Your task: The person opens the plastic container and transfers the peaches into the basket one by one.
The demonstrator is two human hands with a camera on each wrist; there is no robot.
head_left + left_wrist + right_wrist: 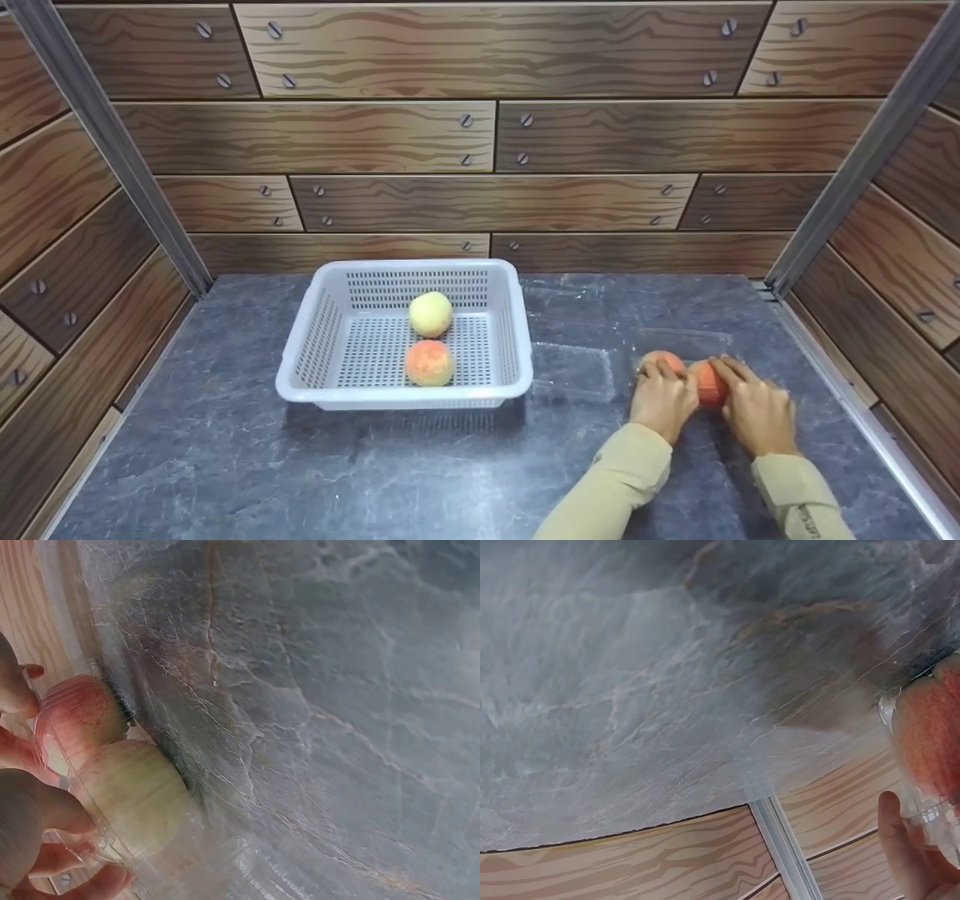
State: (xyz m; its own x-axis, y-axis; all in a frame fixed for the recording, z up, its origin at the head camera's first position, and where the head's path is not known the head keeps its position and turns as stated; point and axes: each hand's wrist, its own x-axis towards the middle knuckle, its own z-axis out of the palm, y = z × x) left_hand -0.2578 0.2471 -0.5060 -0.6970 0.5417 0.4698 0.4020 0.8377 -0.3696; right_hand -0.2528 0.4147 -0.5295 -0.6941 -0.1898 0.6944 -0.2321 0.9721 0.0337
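Note:
Both hands work at a clear plastic box (112,840) that has two peaches inside. In the head view, one peach (665,361) shows by my left hand (664,401) and a redder peach (709,384) sits between the hands. My left fingers and thumb grip the box's edge in the left wrist view, beside a pale peach (139,795) and a red one. My right hand (757,412) holds the right side, its fingers over the top. In the right wrist view, the fingers (904,847) are at the box's rim, near the red peach (930,731).
A white perforated basket (405,394) stands left of centre, with a yellowish peach (430,314) and a red-yellow peach (429,363) in it. Faint clear plastic (574,367) lies between basket and hands. Wood-patterned walls (487,135) enclose the grey marbled table (300,472).

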